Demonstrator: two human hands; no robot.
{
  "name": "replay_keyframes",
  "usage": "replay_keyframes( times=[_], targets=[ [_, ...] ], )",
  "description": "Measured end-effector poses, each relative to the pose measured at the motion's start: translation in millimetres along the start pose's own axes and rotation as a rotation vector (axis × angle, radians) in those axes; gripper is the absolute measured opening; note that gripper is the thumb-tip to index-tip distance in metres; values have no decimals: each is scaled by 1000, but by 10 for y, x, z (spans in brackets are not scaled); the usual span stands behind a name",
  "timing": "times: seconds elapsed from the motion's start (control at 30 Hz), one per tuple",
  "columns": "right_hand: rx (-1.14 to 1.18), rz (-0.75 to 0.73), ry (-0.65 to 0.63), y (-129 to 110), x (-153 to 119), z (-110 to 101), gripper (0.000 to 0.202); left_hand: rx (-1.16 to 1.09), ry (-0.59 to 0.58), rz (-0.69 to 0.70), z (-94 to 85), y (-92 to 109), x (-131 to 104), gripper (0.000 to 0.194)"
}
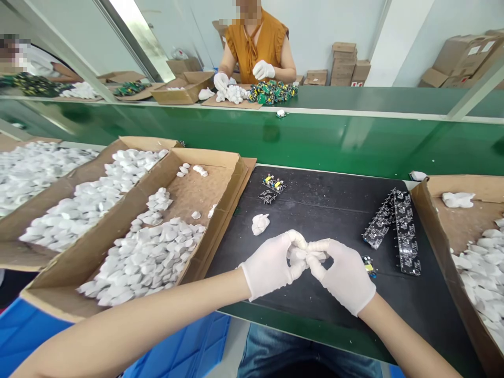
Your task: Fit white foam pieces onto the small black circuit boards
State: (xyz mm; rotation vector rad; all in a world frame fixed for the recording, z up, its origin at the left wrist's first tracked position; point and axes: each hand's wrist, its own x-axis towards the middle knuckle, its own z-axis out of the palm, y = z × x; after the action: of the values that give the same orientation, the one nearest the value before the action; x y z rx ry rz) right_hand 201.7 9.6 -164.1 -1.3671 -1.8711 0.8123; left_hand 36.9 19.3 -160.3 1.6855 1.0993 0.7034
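Note:
Both my hands wear white gloves and meet over the black mat [315, 210]. My left hand [277, 262] and my right hand [340, 268] pinch a small white wrapped bundle [300, 255] between their fingertips; what is inside it cannot be seen. Just beyond my left hand lies a similar crumpled white bundle [260, 224]. A circuit board with a yellow part [369, 266] shows partly from behind my right hand. Farther off on the mat are small boards with yellow components [274, 183] and a dark little board [268, 197].
Strips of black circuit boards [407, 231] lie at the mat's right. Cardboard trays of white bundles stand left [214, 247] and right [429, 210]. Past the green conveyor [220, 128], a person in an orange top [258, 44] handles white pieces beside piled green boards [273, 93].

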Motion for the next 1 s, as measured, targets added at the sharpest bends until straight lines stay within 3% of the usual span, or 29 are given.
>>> replay_keyframes(
  times=[0.2, 0.3, 0.47, 0.57, 0.7, 0.8, 0.9, 1.0],
  targets=[
    [544, 380, -46, 52, 54, 17, 16, -193, -10, -79, 2, -43, 49, 18],
    [719, 465, -3, 58, 83, 10, 21, -280, -12, -121, 1, -25, 52, 17],
    [872, 562, -55, 25, 107, -44, 30, -265, -1, -148, 8, -6, 35, 19],
    [770, 466, -89, 22, 92, -62, 28, -225, 8, -142, 14, -31, 21, 17],
    [360, 252, -132, 6, 66, -70, 24, -81, 20, -59, 13, -53, -1, 16],
    [125, 176, -196, -34, 63, -76, 24, 88, 42, 17, 4, -38, -18, 11],
    [40, 197, -232, -57, 58, -66, 22, 178, 47, 52, -12, -31, -29, 11],
    [135, 323, -228, -34, 47, -50, 20, 287, 63, 102, -45, -24, -18, 18]
  ],
)
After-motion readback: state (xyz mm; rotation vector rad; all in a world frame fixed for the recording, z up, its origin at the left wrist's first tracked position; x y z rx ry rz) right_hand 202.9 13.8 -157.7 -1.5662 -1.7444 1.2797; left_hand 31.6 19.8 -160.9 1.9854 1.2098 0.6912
